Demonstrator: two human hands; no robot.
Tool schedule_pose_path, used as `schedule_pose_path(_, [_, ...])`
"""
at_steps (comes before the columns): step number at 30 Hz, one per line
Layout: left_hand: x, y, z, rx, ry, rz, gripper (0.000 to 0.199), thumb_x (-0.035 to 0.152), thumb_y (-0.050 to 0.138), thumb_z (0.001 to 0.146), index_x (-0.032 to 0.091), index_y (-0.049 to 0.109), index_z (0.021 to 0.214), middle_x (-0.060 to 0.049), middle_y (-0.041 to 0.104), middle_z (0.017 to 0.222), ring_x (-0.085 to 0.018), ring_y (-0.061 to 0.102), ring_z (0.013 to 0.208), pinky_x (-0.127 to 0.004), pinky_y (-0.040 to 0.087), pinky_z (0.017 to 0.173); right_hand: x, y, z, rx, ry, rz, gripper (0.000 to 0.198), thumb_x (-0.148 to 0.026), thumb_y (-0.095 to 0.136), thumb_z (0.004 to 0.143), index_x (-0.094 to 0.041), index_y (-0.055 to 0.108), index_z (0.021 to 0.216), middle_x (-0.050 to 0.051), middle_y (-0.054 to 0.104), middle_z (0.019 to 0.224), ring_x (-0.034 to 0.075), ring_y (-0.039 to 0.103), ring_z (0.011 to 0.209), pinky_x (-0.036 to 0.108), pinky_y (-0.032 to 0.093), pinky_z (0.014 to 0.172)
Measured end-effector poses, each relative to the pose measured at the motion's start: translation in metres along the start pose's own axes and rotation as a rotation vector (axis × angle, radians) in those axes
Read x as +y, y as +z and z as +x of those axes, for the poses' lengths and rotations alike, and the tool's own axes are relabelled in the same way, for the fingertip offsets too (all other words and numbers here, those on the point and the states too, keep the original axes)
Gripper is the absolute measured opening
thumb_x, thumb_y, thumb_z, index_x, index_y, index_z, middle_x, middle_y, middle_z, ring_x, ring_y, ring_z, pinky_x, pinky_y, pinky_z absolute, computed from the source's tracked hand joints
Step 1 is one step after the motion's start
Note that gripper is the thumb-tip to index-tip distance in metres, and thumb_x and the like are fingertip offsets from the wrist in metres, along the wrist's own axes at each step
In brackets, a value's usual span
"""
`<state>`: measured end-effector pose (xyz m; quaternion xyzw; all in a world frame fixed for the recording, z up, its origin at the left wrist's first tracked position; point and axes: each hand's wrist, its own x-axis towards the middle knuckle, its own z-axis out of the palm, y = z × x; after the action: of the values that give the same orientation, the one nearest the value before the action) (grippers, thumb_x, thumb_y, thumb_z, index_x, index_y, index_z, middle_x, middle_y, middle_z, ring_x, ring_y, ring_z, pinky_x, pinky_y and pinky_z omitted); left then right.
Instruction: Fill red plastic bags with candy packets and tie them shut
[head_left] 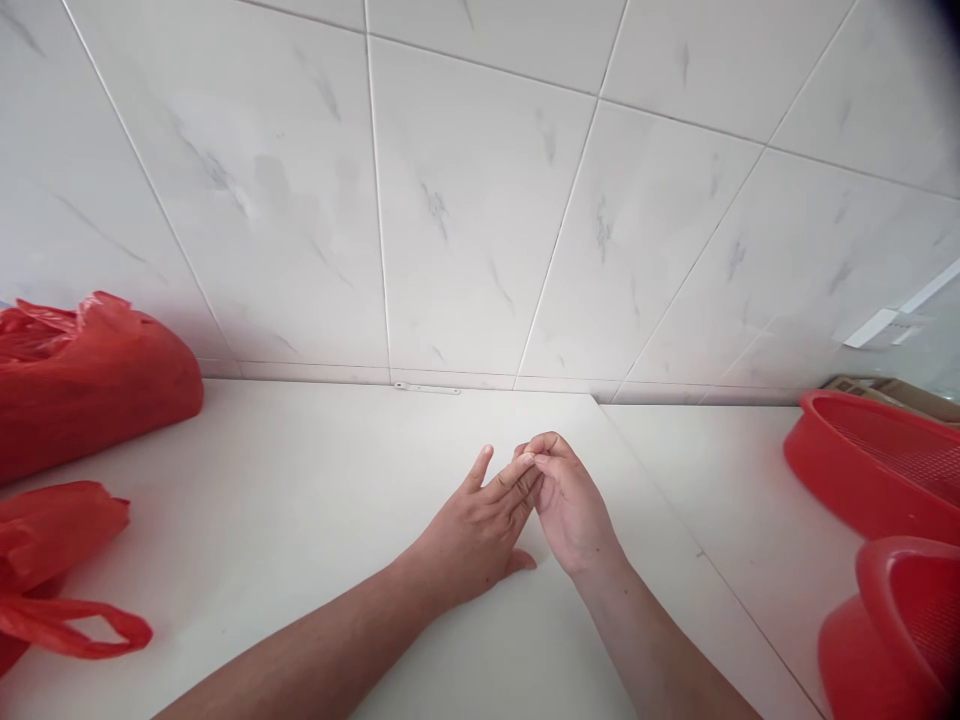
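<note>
My left hand (476, 525) is stretched out above the white tabletop, its back toward me. The little finger stands apart from the others, and the thumb points off to the right. My right hand (574, 505) meets it from the right, thumb and fingers closed around a fingertip of the left hand. Exactly which left fingers lie inside that grip is partly hidden. Apart from the left hand's fingers, no object shows in either hand.
Red plastic bags (97, 385) lie at the left, one with a looped handle (112, 630). Two red mesh-bottomed baskets (832, 470) stand at the right, with cardboard (900, 398) behind. A thin pale strip (427, 388) lies by the tiled wall (465, 200). A seam crosses the tabletop (300, 520).
</note>
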<state>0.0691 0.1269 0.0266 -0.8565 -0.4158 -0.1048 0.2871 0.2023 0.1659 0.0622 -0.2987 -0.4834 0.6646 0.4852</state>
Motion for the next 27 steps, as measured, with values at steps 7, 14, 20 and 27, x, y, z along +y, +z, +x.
schedule_pose_path(7, [0.0012,-0.0021,-0.0004,0.004,0.009,0.011,0.068,0.055,0.022,0.094,0.006,0.045,0.136,-0.007,0.036,0.150,-0.027,-0.008,0.144,-0.053,-0.011,0.115,-0.0042,-0.0008,0.0011,-0.038,0.051,0.024,0.006,-0.022,0.052,0.076,-0.020,0.049,0.071,-0.002,0.054,0.078,0.014,0.046,0.076,0.028,0.033,0.072])
schedule_pose_path(14, [0.0010,-0.0012,-0.0002,0.005,0.015,0.018,0.067,0.055,0.022,0.095,0.007,0.046,0.135,-0.006,0.036,0.149,-0.027,-0.006,0.144,-0.052,-0.005,0.116,-0.0047,-0.0018,0.0008,-0.041,0.071,0.038,0.007,-0.023,0.053,0.074,-0.021,0.048,0.070,-0.002,0.054,0.078,0.014,0.046,0.075,0.028,0.033,0.070])
schedule_pose_path(20, [0.0014,-0.0023,-0.0001,-0.013,0.015,-0.003,0.066,0.055,0.022,0.095,0.008,0.047,0.134,-0.006,0.038,0.149,-0.026,-0.007,0.144,-0.052,0.000,0.116,-0.0035,-0.0009,0.0011,-0.005,0.075,0.032,0.006,-0.023,0.054,0.073,-0.022,0.049,0.069,-0.002,0.055,0.079,0.014,0.047,0.076,0.027,0.035,0.072])
schedule_pose_path(27, [0.0009,-0.0040,0.0005,-0.027,0.010,-0.007,0.067,0.055,0.023,0.094,0.008,0.046,0.135,-0.007,0.036,0.150,-0.027,-0.006,0.144,-0.052,0.009,0.115,-0.0017,-0.0029,0.0022,-0.021,0.075,0.051,0.004,-0.023,0.052,0.075,-0.022,0.051,0.072,-0.001,0.054,0.080,0.014,0.047,0.078,0.027,0.035,0.073])
